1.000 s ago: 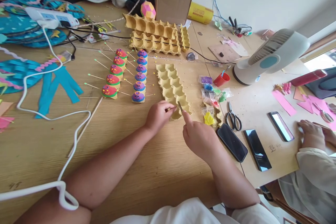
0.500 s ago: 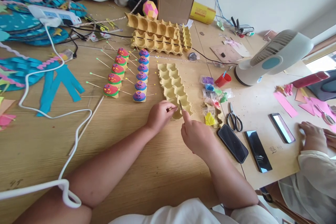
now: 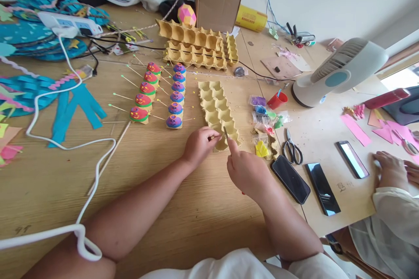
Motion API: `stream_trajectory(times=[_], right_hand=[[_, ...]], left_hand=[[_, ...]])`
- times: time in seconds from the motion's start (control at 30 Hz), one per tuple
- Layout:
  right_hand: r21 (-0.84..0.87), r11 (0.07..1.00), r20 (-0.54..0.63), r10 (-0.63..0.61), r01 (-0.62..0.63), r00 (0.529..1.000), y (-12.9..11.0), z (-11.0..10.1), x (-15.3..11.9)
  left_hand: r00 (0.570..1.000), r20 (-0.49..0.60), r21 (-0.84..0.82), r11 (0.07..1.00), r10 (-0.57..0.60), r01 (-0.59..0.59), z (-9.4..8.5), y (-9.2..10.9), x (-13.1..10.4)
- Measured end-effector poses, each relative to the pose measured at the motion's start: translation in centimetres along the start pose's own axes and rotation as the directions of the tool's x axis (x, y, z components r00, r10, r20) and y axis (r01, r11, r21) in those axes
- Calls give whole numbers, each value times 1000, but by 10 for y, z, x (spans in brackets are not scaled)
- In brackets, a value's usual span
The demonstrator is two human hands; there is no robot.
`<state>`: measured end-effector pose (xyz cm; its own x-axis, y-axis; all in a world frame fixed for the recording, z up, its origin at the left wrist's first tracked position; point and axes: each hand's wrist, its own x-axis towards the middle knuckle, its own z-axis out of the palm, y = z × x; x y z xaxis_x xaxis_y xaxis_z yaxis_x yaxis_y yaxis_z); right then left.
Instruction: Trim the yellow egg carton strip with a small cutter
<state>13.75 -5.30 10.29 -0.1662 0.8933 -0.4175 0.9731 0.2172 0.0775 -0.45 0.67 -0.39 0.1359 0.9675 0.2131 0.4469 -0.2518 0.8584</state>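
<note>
A pale egg carton (image 3: 214, 107) lies lengthwise on the table, its cups facing up. At its near left corner, my left hand (image 3: 200, 146) is closed, thumb and fingers pinching the carton's edge. My right hand (image 3: 247, 170) is wrapped round what looks like a small knife (image 3: 225, 132). Its narrow dark blade points away over the near cups, with my index finger stretched along it. A speck of red shows below the fist; the handle is otherwise hidden. To the left stand a row of red-and-green painted carton caterpillars (image 3: 143, 100) and a purple-and-blue row (image 3: 176, 96), with thin stick feelers.
Further back lie more egg cartons (image 3: 196, 54). Right of my hands are clay packets (image 3: 261, 148), scissors (image 3: 292, 148), phones (image 3: 290, 178), a red cup (image 3: 276, 100) and a fan (image 3: 340, 72). A white cable (image 3: 98, 174) crosses the left side. Another person's hand (image 3: 391, 168) rests at right.
The view has shifted slightly. Both hands keep nearly the same grip and place at the carton's near end. A bit of red now shows under my right fist.
</note>
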Motion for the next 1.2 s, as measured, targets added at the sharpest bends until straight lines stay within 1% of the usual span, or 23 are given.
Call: stream_trajectory(times=[0.1,0.2,0.3,0.4,0.5,0.6,0.73,0.97,1.2], right_hand=[[-1,1000,3,12,-12,1000,-3,1,0],[10,999,-3,39,-39,999,-5,4,6],[31,999,-6,21,-21,1000,0,0,5],[73,997,17,-24,22,1000,13,-12,-10],[68,997,-30,-16,19,999,25,-23,-28],[40,998,-59,-41,43,997,29,-25,-38],[-6,995,-38,-96,96,995,26,-21,-36],[-26,997,3,-71,71,997,24,-22,-31],[-19,997,-36,-80,80,996,25,-18,-30]], left_hand=[[1000,1,3,1000,7,-7,0,0,0],[1000,10,13,1000,12,-13,0,-1,0],[1000,-3,7,1000,14,-14,0,-1,0],[1000,-13,-3,1000,12,-12,0,-1,-1],[1000,-15,0,1000,8,-8,1,-2,-2],[1000,-26,-2,1000,9,-9,2,-2,-2],[1000,-28,-15,1000,-5,5,2,-1,-2],[1000,-11,-16,1000,-4,4,1,-1,-1],[1000,-16,-14,1000,0,0,2,-3,-1]])
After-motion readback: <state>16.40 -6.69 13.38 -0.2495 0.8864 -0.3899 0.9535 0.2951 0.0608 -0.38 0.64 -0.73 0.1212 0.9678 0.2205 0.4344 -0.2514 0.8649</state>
